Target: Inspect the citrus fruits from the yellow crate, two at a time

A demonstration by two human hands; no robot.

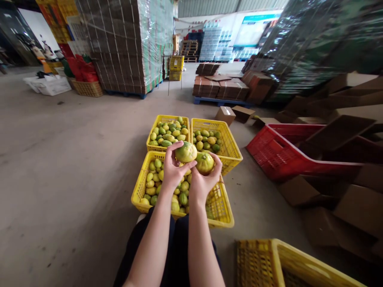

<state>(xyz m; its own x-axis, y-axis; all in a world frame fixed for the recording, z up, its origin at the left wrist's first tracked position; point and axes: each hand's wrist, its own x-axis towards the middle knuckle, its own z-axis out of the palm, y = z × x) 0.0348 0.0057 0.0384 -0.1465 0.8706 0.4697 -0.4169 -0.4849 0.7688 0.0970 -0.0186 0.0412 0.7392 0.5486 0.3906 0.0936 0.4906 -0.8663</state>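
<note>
arms [151, 243] outstretched, left fingers [174, 146] and right fingers [218, 164] cup fruits [186, 152].

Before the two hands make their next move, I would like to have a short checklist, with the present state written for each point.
1. Left hand has its fruit secured: ok, the left fruit sits between fingers and thumb.
2. Right hand has its fruit secured: ok, the right fruit is held the same way.
3. Hidden sides of both fruits are sound: cannot tell, they face away from the camera.
4. A crate stands below the hands: ok, the near yellow crate does.
5. Floor to the right is tidy: not ok, cardboard boxes lie scattered around the red crate.
</note>
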